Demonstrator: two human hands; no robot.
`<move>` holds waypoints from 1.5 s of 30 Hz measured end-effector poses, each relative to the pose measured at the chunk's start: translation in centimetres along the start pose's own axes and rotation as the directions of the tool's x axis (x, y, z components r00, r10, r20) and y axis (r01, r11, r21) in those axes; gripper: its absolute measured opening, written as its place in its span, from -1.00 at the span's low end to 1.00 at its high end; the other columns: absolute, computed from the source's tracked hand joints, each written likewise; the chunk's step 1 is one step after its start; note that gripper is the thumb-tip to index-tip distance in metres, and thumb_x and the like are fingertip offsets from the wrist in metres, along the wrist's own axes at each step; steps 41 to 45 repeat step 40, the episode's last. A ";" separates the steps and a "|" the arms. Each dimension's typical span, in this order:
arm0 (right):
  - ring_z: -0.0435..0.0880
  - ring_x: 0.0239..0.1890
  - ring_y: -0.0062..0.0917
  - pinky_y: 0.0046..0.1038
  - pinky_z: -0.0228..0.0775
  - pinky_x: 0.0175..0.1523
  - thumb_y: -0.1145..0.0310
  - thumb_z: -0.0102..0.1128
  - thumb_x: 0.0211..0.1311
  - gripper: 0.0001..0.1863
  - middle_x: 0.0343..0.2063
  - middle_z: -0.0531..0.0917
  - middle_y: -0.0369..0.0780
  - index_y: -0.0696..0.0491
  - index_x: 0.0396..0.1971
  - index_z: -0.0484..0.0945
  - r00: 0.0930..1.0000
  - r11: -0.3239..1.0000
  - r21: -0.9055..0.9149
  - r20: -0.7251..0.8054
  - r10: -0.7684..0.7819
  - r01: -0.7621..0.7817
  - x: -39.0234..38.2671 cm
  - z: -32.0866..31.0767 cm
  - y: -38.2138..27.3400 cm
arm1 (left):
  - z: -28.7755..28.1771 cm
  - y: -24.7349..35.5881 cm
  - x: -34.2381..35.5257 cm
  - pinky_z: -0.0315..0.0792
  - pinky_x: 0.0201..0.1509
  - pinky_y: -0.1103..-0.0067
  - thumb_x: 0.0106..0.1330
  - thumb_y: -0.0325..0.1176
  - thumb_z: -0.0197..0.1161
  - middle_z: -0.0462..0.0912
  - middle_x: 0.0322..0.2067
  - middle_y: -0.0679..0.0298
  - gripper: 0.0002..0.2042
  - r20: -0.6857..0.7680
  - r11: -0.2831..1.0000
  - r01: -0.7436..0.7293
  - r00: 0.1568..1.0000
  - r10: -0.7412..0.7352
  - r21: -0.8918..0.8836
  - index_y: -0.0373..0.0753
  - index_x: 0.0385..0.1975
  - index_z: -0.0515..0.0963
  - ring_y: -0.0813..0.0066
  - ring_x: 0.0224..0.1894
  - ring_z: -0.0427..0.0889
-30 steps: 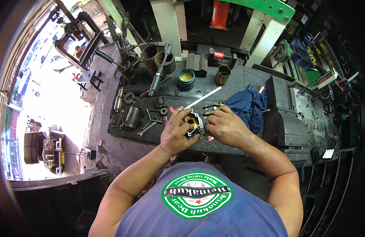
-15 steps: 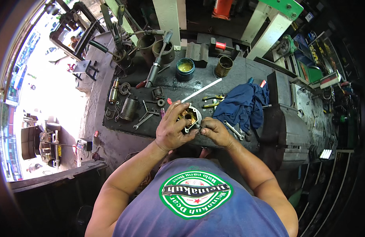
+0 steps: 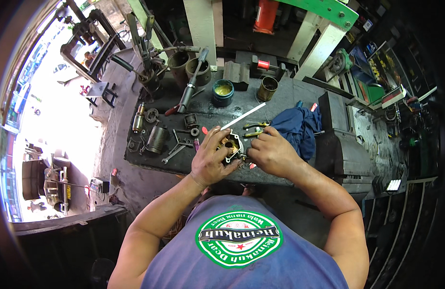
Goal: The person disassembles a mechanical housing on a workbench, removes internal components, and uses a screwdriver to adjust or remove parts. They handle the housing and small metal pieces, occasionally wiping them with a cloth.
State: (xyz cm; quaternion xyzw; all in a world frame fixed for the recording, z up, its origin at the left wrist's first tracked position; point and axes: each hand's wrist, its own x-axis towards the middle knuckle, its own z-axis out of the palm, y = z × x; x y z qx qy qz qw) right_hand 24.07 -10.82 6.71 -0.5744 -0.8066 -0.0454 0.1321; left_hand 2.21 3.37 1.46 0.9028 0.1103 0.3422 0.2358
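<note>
My left hand (image 3: 209,161) is wrapped around a small round metal housing (image 3: 238,144) with a pale flanged rim and brass-coloured parts inside, held above the bench's near edge. At the housing's right side, my right hand (image 3: 274,153) has its fingers curled with the knuckles up. What its fingertips pinch, if anything, is hidden. Just beyond the hands lie a white strip (image 3: 244,116) and yellow-and-black pliers (image 3: 254,134). A crumpled blue cloth (image 3: 297,126) is beyond my right hand.
Left on the dark bench are wrenches (image 3: 174,153), a metal cylinder (image 3: 157,138) and other loose parts. Farther back stand a grease pot (image 3: 223,100), an open can (image 3: 268,90) and a long-handled tool (image 3: 188,96). A dark metal block (image 3: 332,139) borders the right side.
My right hand has turned knuckles up and risen beside the housing, now covering where a wrench showed. My left hand keeps its hold. The whole view has shifted slightly.
</note>
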 end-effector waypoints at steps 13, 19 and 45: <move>0.57 -0.34 0.01 -0.06 0.40 -0.17 -0.12 0.28 0.53 -0.43 -0.47 0.53 -0.05 0.15 -0.42 0.53 0.953 0.623 0.772 -0.078 0.294 -0.129 -2.5 10.3 -0.2 | 0.1 -0.6 0.0 0.50 0.54 0.11 0.07 -0.18 0.71 0.63 0.35 0.01 -0.65 0.003 1.000 -0.005 1.000 0.005 -0.015 -0.20 -0.23 0.79 -0.23 0.43 0.56; 0.64 -0.29 -0.01 -0.08 0.45 -0.10 -0.03 0.37 0.49 -0.53 -0.44 0.61 -0.08 0.11 -0.39 0.61 0.994 0.832 0.550 -0.023 0.108 -0.078 -3.0 6.4 0.8 | -0.2 -0.1 0.4 0.46 0.55 -0.03 -0.02 -0.12 0.76 0.65 0.31 -0.09 -0.55 0.034 1.000 -0.027 0.999 0.028 -0.005 -0.25 -0.26 0.73 -0.30 0.40 0.60; 0.76 -0.31 -0.40 -0.20 0.43 -0.26 0.06 0.37 0.41 -0.71 -0.43 0.73 -0.31 -0.07 -0.44 0.68 0.955 0.993 0.081 0.279 -0.101 0.081 4.6 1.3 2.0 | -1.3 -0.5 0.1 0.53 0.52 0.17 0.02 -0.17 0.75 0.65 0.33 -0.01 -0.63 0.057 0.999 -0.025 0.998 0.026 -0.029 -0.15 -0.22 0.81 -0.17 0.43 0.59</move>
